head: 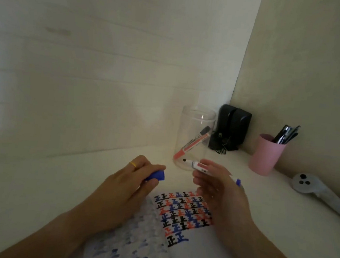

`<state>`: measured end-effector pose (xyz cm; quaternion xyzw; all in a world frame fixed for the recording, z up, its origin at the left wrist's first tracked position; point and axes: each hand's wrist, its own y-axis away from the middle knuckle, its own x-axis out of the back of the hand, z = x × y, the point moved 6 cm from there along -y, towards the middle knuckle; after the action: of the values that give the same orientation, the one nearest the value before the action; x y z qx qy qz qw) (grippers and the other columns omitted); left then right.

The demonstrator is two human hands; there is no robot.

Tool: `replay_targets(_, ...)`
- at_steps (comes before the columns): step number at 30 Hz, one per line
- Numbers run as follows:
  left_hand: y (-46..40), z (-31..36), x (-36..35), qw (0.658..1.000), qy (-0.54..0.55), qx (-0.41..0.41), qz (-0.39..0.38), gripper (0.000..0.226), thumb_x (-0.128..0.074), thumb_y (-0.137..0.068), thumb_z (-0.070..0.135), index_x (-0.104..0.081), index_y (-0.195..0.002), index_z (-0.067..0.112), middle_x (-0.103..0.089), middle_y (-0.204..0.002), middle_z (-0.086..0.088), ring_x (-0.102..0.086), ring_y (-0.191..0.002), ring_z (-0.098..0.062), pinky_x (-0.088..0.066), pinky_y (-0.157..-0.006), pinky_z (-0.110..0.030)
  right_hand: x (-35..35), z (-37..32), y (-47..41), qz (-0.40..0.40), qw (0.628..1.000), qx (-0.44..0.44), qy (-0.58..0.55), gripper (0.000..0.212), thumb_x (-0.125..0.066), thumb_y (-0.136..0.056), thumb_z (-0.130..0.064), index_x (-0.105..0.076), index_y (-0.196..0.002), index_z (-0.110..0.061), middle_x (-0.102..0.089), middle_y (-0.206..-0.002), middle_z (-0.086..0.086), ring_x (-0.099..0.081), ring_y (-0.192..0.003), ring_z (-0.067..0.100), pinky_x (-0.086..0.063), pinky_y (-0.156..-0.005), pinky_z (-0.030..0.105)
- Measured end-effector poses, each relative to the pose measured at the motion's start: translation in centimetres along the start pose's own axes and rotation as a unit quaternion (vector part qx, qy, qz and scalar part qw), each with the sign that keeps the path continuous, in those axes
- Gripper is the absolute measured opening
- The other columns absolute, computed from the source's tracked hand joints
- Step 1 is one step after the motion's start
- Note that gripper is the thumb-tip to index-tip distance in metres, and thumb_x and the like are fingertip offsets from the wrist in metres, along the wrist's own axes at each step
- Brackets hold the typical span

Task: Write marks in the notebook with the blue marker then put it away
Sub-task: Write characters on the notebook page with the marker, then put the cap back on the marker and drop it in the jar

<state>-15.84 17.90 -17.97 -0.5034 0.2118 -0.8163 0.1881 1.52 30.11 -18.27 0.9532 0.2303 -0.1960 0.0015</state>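
The right hand point(217, 187) is gripping the uncapped white-barrelled blue marker point(200, 166) between its fingers, above the open notebook point(185, 244) of red, blue and black marks. The left hand point(137, 179) is pinching the blue plastic cap point(157, 176), just apart from the marker's tip. A clear glass jar point(195, 135) holding a red marker point(191, 145) is standing just behind.

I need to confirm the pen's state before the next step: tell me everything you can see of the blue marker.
The blue marker is uncapped, held in the right hand above the open notebook, not touching the page. Its dark tip points left toward the glass jar; the white barrel looks plastic with a reddish label, and a blue end sticks out past the palm. Its blue cap is apart, pinched in the left hand.
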Motion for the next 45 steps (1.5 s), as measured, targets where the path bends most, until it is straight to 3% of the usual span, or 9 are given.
replay_targets(4,-0.1,-0.2,0.1,1.0,-0.01,0.015,0.019,0.043,-0.041,-0.104,0.041,-0.05,-0.145,0.031,-0.052,-0.109,0.019,-0.055,-0.094,-0.001,-0.04,-0.081,-0.006,0.0,0.7,0.4,-0.036,0.997,0.016,0.07,0.017,-0.07,-0.089,-0.015,-0.076,-0.104,-0.011,-0.081,-0.096,0.017,-0.078,-0.089,0.027,-0.058,-0.07,0.03)
replay_targets(7,-0.1,-0.2,0.9,0.997,0.019,0.04,0.061,0.027,-0.059,-0.099,0.035,-0.058,-0.126,0.037,-0.062,-0.105,0.024,-0.061,-0.097,-0.002,-0.043,-0.081,-0.005,0.6,0.5,0.3,-0.034,0.996,0.033,0.072,0.013,-0.069,-0.09,-0.012,-0.076,-0.101,-0.009,-0.081,-0.092,0.016,-0.077,-0.084,0.024,-0.059,-0.07,0.029)
replay_targets(10,0.1,-0.4,1.5,0.992,0.04,0.069,0.094,0.021,-0.071,-0.092,0.028,-0.063,-0.11,0.035,-0.069,-0.098,0.02,-0.065,-0.096,-0.008,-0.047,-0.083,-0.008,1.3,0.7,0.2,-0.018,0.998,0.025,0.06,0.019,-0.077,-0.076,-0.019,-0.081,-0.093,-0.011,-0.076,-0.078,0.012,-0.067,-0.073,0.022,-0.055,-0.072,0.031)
replay_targets(25,0.3,1.1,1.2,0.993,0.089,0.028,0.067,0.021,-0.068,-0.094,0.027,-0.068,-0.115,0.026,-0.072,-0.11,0.014,-0.068,-0.101,-0.009,-0.053,-0.087,-0.014,0.1,0.9,1.0,-0.113,0.991,0.029,0.065,0.036,-0.087,-0.065,-0.029,-0.082,-0.095,-0.01,-0.077,-0.079,0.015,-0.071,-0.073,0.021,-0.06,-0.071,0.024)
replay_targets(27,0.4,0.9,1.2,0.98,0.165,0.077,0.077,0.022,-0.074,-0.09,0.023,-0.071,-0.111,0.026,-0.077,-0.105,0.013,-0.072,-0.1,-0.009,-0.057,-0.089,-0.017,-0.2,0.7,1.2,-0.136,0.988,0.034,0.068,0.047,-0.092,-0.06,-0.036,-0.081,-0.098,-0.01,-0.078,-0.083,0.018,-0.073,-0.076,0.023,-0.06,-0.074,0.026)
replay_targets(32,0.3,1.0,1.5,0.918,0.361,0.139,0.089,0.026,-0.075,-0.077,0.02,-0.077,-0.102,0.013,-0.083,-0.086,-0.002,-0.079,-0.074,-0.018,-0.06,-0.071,-0.02,-0.6,0.2,1.7,-0.158,0.98,0.052,0.108,0.035,-0.083,-0.071,-0.029,-0.08,-0.1,-0.01,-0.079,-0.087,0.02,-0.074,-0.076,0.025,-0.06,-0.072,0.028)
replay_targets(38,0.5,0.6,0.9,0.86,0.458,0.201,0.101,0.028,-0.074,-0.075,0.025,-0.081,-0.094,0.007,-0.078,-0.07,-0.012,-0.071,-0.057,-0.019,-0.059,-0.059,-0.023,-1.4,-0.9,2.9,-0.153,0.969,0.115,0.154,0.024,-0.078,-0.071,-0.015,-0.079,-0.093,-0.005,-0.079,-0.077,0.018,-0.074,-0.064,0.023,-0.06,-0.063,0.025)
replay_targets(41,0.7,0.6,0.6,0.835,0.494,0.22,0.107,0.029,-0.076,-0.071,0.029,-0.082,-0.087,0.006,-0.076,-0.067,-0.012,-0.069,-0.052,-0.018,-0.057,-0.054,-0.021,-1.8,-1.6,3.9,-0.126,0.957,0.175,0.195,0.021,-0.081,-0.068,-0.02,-0.08,-0.087,-0.012,-0.079,-0.076,0.013,-0.073,-0.062,0.025,-0.06,-0.059,0.026)
replay_targets(45,0.9,0.8,0.6,0.834,0.489,0.226,0.118,0.026,-0.077,-0.071,0.026,-0.081,-0.083,0.003,-0.075,-0.062,-0.011,-0.068,-0.047,-0.017,-0.056,-0.05,-0.02,-1.8,-1.6,4.8,-0.097,0.932,0.231,0.262,0.013,-0.083,-0.067,-0.024,-0.077,-0.078,-0.022,-0.081,-0.078,-0.002,-0.073,-0.062,0.019,-0.057,-0.054,0.022)
